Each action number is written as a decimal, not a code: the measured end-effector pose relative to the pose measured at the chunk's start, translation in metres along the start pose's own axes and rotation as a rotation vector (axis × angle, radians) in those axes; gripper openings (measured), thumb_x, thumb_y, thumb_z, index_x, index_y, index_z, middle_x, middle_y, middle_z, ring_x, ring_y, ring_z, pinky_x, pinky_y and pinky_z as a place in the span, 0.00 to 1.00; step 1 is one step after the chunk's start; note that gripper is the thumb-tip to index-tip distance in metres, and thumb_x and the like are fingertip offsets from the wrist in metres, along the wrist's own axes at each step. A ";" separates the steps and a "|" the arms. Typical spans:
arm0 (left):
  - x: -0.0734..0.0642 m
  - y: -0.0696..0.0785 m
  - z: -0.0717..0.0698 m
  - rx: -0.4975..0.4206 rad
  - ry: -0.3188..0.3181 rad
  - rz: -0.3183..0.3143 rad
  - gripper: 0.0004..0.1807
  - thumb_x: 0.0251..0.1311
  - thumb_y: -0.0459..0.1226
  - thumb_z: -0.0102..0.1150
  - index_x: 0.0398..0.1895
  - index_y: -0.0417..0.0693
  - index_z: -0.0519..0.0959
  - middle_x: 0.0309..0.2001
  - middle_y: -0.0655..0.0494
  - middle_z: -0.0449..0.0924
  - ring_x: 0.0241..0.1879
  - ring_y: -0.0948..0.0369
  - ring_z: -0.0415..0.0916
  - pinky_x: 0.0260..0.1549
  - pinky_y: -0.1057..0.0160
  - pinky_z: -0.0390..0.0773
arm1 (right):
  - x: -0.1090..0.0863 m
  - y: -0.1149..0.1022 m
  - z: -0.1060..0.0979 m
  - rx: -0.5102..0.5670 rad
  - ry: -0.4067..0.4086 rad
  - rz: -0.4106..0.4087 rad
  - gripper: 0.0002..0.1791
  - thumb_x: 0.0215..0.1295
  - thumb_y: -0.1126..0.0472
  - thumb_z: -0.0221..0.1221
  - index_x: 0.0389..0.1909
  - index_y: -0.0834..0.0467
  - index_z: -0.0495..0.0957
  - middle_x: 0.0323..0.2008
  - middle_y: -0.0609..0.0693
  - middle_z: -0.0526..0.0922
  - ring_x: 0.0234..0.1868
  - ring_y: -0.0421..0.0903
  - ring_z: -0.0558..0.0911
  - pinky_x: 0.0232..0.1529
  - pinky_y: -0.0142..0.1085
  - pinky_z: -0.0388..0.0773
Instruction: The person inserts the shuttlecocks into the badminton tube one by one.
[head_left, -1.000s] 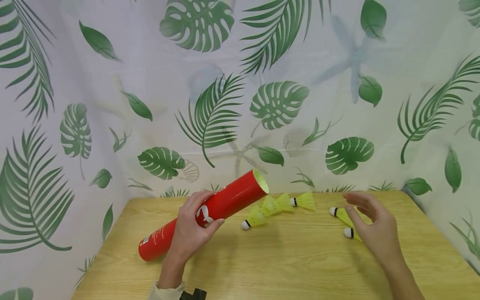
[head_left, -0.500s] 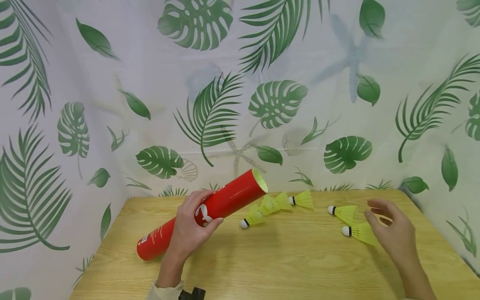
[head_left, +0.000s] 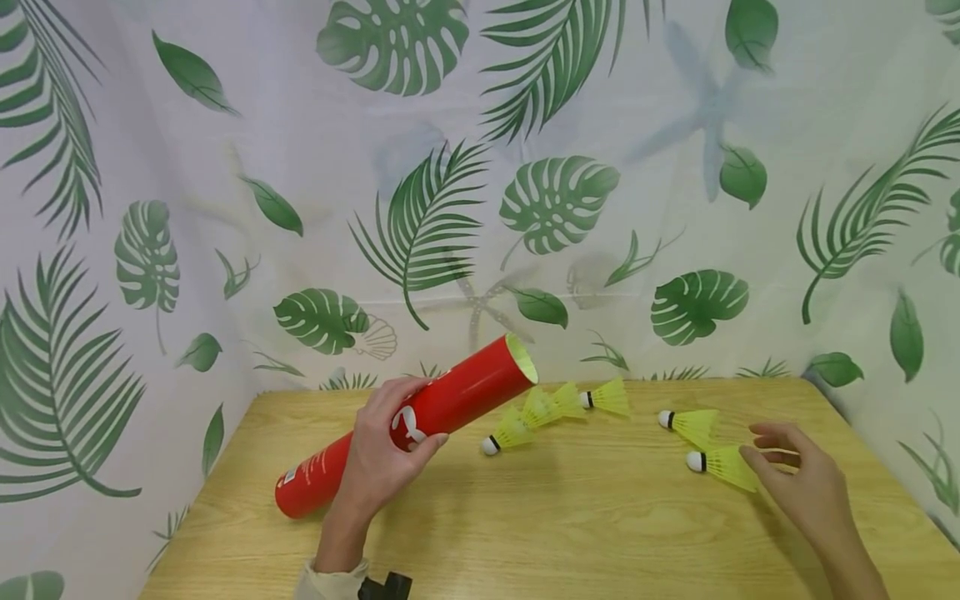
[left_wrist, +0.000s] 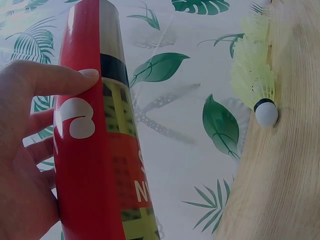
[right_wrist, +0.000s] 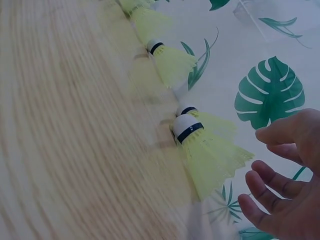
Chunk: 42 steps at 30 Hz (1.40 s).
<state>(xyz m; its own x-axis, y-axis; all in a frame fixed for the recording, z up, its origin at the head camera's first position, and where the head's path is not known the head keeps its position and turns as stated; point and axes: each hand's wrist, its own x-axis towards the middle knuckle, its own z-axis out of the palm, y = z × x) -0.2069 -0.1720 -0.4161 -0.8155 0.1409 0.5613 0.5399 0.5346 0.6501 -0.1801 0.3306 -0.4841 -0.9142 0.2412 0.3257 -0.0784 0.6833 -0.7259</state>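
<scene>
My left hand (head_left: 384, 454) grips a red shuttlecock tube (head_left: 468, 392), held tilted with its uncapped end up to the right. Through the tube's clear side (left_wrist: 120, 120), yellow shuttlecock skirts show in the left wrist view. My right hand (head_left: 810, 483) hovers at the skirt end of a yellow shuttlecock (head_left: 726, 467) lying on the table. In the right wrist view its loosely bent fingers (right_wrist: 265, 192) stand apart from that shuttlecock's skirt (right_wrist: 212, 160), holding nothing. A second shuttlecock (head_left: 692, 426) lies just behind, its white cork also pointing left.
Nested yellow shuttlecocks (head_left: 512, 431) lie in a row past the tube's mouth, and a single one (head_left: 609, 398) lies to their right. The wooden table (head_left: 600, 533) meets a leaf-printed cloth (head_left: 480, 208) at the back and sides.
My right hand has moved right and a little toward me, uncovering the two shuttlecocks at the right. The left hand and the tube have hardly moved.
</scene>
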 end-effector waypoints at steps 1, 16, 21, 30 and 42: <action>0.000 0.000 0.000 -0.001 -0.001 0.000 0.38 0.48 0.37 0.80 0.65 0.59 0.76 0.61 0.64 0.77 0.59 0.58 0.73 0.49 0.48 0.81 | 0.000 0.001 0.000 -0.014 -0.016 0.009 0.21 0.69 0.56 0.66 0.57 0.63 0.79 0.40 0.43 0.84 0.34 0.18 0.73 0.31 0.20 0.75; 0.001 0.001 -0.002 -0.005 -0.004 -0.009 0.37 0.49 0.37 0.80 0.66 0.57 0.76 0.61 0.64 0.77 0.60 0.58 0.72 0.50 0.47 0.81 | 0.000 0.012 0.004 -0.054 -0.147 0.083 0.20 0.73 0.55 0.62 0.56 0.65 0.80 0.43 0.65 0.87 0.31 0.21 0.76 0.30 0.26 0.78; 0.001 0.001 -0.002 -0.008 -0.007 -0.004 0.37 0.50 0.37 0.80 0.66 0.55 0.76 0.61 0.63 0.77 0.60 0.57 0.72 0.49 0.46 0.82 | -0.001 0.013 0.003 -0.051 -0.135 0.089 0.19 0.73 0.54 0.62 0.54 0.66 0.81 0.45 0.65 0.87 0.32 0.19 0.75 0.31 0.23 0.77; 0.002 -0.001 0.001 -0.021 -0.012 0.010 0.37 0.49 0.36 0.80 0.66 0.55 0.76 0.61 0.62 0.77 0.60 0.57 0.73 0.49 0.44 0.82 | 0.000 0.010 -0.005 -0.025 -0.047 0.068 0.17 0.72 0.56 0.62 0.52 0.65 0.83 0.36 0.45 0.89 0.31 0.18 0.75 0.30 0.20 0.76; 0.001 0.001 0.003 0.009 -0.017 0.010 0.37 0.49 0.37 0.80 0.65 0.57 0.76 0.61 0.63 0.77 0.59 0.58 0.73 0.50 0.47 0.80 | 0.008 -0.034 -0.020 0.057 0.137 -0.096 0.12 0.68 0.63 0.64 0.48 0.65 0.84 0.34 0.23 0.81 0.33 0.15 0.77 0.33 0.15 0.74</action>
<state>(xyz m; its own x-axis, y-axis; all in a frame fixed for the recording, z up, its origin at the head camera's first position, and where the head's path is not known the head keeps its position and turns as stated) -0.2080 -0.1694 -0.4162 -0.8137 0.1607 0.5587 0.5461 0.5409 0.6397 -0.1771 0.3235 -0.4443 -0.8387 0.2713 0.4722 -0.1888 0.6685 -0.7194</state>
